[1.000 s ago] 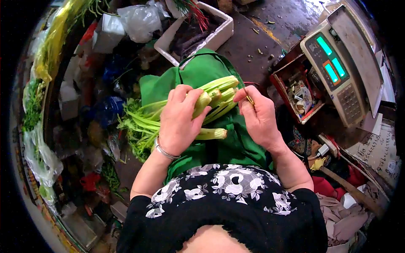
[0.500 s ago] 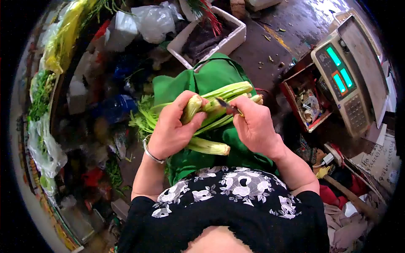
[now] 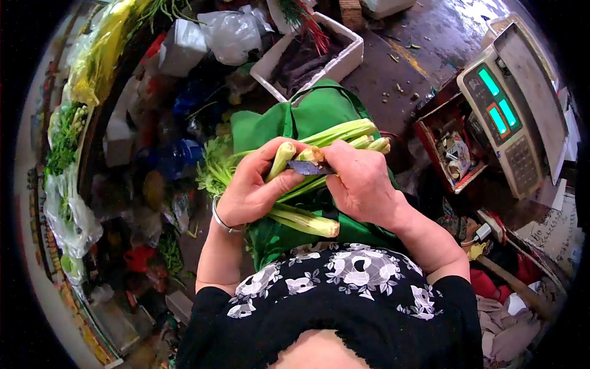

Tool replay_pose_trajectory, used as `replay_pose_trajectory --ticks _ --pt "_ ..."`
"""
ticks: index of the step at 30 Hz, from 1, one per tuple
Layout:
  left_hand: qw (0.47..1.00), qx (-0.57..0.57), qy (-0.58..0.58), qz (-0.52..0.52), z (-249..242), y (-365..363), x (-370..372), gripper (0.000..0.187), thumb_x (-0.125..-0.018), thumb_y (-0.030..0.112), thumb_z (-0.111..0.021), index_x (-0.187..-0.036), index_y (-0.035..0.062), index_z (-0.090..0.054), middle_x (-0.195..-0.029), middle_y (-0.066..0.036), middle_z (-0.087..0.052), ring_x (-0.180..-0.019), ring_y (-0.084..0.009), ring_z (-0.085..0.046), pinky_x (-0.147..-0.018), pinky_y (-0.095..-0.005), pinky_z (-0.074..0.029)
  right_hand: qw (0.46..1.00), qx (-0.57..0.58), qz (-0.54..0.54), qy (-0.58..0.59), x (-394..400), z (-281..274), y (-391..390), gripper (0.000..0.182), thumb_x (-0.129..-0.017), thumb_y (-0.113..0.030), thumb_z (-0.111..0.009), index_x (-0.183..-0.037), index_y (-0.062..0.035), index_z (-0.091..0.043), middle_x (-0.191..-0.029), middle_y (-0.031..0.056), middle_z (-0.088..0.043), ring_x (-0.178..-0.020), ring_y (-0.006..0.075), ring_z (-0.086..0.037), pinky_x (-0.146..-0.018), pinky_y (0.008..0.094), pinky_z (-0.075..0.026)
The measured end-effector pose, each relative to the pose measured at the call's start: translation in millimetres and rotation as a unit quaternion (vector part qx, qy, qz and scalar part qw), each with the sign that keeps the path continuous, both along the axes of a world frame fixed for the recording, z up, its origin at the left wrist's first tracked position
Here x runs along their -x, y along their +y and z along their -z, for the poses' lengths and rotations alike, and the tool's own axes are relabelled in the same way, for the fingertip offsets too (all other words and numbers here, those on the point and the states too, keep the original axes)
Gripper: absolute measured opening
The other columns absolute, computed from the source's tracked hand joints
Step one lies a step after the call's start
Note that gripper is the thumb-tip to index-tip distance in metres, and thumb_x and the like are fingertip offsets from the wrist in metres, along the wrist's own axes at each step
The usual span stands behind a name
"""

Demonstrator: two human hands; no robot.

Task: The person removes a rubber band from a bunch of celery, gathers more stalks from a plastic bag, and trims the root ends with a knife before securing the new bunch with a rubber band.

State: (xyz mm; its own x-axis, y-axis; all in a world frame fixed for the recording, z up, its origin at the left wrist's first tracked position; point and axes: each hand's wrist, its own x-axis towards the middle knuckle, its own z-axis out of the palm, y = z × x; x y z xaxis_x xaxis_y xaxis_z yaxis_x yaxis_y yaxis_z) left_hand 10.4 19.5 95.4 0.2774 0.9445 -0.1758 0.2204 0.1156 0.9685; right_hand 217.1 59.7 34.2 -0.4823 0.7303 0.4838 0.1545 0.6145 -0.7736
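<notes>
My left hand (image 3: 259, 181) is wrapped round celery (image 3: 281, 158), its pale cut end pointing up between thumb and fingers. In my right hand (image 3: 364, 179) is a small knife; its dark blade (image 3: 307, 167) lies against the base of a stalk, close to my left thumb. More celery stalks (image 3: 344, 131) rest across the green apron (image 3: 329, 104) on my lap, beneath both hands. Below my left hand, another celery bunch (image 3: 310, 222) points its cut end to the right. The leafy tops spread out at the left. The knife's handle is hidden in my right fist.
A white foam box (image 3: 344, 64) stands beyond my knees. To the right is a digital scale (image 3: 513, 138) with lit displays, beside a red-edged box (image 3: 452, 150) of small items. Plastic bags (image 3: 232, 37) and a blue bottle (image 3: 178, 157) lie left; bagged greens (image 3: 67, 135) line the far left.
The knife has turned so its blade lies flatter and reaches further left, across the stalk base near my left thumb. My right hand has rolled over and shifted slightly left relative to the apron.
</notes>
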Motion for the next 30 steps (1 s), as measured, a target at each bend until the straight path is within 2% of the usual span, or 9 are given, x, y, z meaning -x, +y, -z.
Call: replay_pose_trajectory --ticks 3,10,12,15,21,30 --pt "0.999 0.016 -0.042 -0.005 3.4 1.7 -0.2 0.032 -0.097 0.011 -0.066 -0.126 -0.001 -0.056 -0.114 -0.004 -0.064 -0.105 -0.0095 -0.057 -0.094 -0.026 -0.046 1.0 -0.007 -0.001 -0.009 -1.8 0.0 -0.9 0.016 -0.076 -0.002 -0.065 -0.089 -0.0033 -0.055 -0.082 0.0159 -0.06 -0.074 0.0378 -0.064 -0.065 0.0456 -0.052" --pt "0.996 0.072 -0.053 -0.008 -1.4 3.8 -6.1 0.031 -0.097 0.011 -0.066 -0.124 -0.0013 -0.057 -0.11 -0.004 -0.065 -0.1 -0.0095 -0.059 -0.091 -0.0257 -0.048 0.999 -0.016 0.02 -0.032 -4.6 -1.3 -1.4 0.017 -0.077 -0.003 -0.067 -0.089 -0.0037 -0.055 -0.079 0.0157 -0.059 -0.073 0.0378 -0.063 -0.064 0.0453 -0.052" --pt "1.0 0.002 0.0 0.004 -2.4 3.1 -7.4 0.029 -0.097 0.011 -0.066 -0.122 -0.0016 -0.058 -0.107 -0.005 -0.066 -0.099 -0.0099 -0.059 -0.088 -0.0259 -0.048 0.999 -0.014 0.019 -0.039 -6.5 -2.1 -1.8 0.017 -0.077 -0.004 -0.067 -0.088 -0.0038 -0.055 -0.08 0.0158 -0.059 -0.073 0.0379 -0.063 -0.064 0.0455 -0.052" --pt "0.999 -0.015 0.037 0.012 -0.7 4.1 -7.7 0.027 -0.096 0.009 -0.066 -0.12 -0.0015 -0.059 -0.106 -0.006 -0.066 -0.097 -0.0108 -0.06 -0.086 -0.0262 -0.048 0.999 -0.009 0.017 -0.046 -7.5 -1.1 -2.8 0.017 -0.077 -0.004 -0.067 -0.088 -0.0041 -0.054 -0.079 0.0158 -0.059 -0.072 0.0381 -0.063 -0.063 0.0459 -0.051" --pt "0.999 -0.039 0.034 -0.002 6.1 -5.1 -13.2 0.028 -0.094 0.007 -0.068 -0.119 -0.0009 -0.06 -0.103 -0.006 -0.066 -0.093 -0.0127 -0.06 -0.084 -0.0273 -0.048 0.999 -0.007 0.03 -0.019 -8.3 7.5 -6.2 0.015 -0.077 -0.006 -0.065 -0.086 -0.0044 -0.053 -0.078 0.0154 -0.058 -0.07 0.0383 -0.062 -0.062 0.046 -0.051" --pt "0.998 -0.04 0.044 0.03 4.9 -7.0 -16.1 0.027 -0.093 0.005 -0.07 -0.118 -0.0001 -0.061 -0.104 -0.006 -0.067 -0.092 -0.0126 -0.061 -0.082 -0.0271 -0.049 0.998 -0.017 0.059 -0.018 -11.6 10.8 -12.7 0.012 -0.078 -0.005 -0.063 -0.084 -0.0055 -0.052 -0.073 0.0143 -0.055 -0.066 0.0357 -0.061 -0.059 0.0455 -0.05"
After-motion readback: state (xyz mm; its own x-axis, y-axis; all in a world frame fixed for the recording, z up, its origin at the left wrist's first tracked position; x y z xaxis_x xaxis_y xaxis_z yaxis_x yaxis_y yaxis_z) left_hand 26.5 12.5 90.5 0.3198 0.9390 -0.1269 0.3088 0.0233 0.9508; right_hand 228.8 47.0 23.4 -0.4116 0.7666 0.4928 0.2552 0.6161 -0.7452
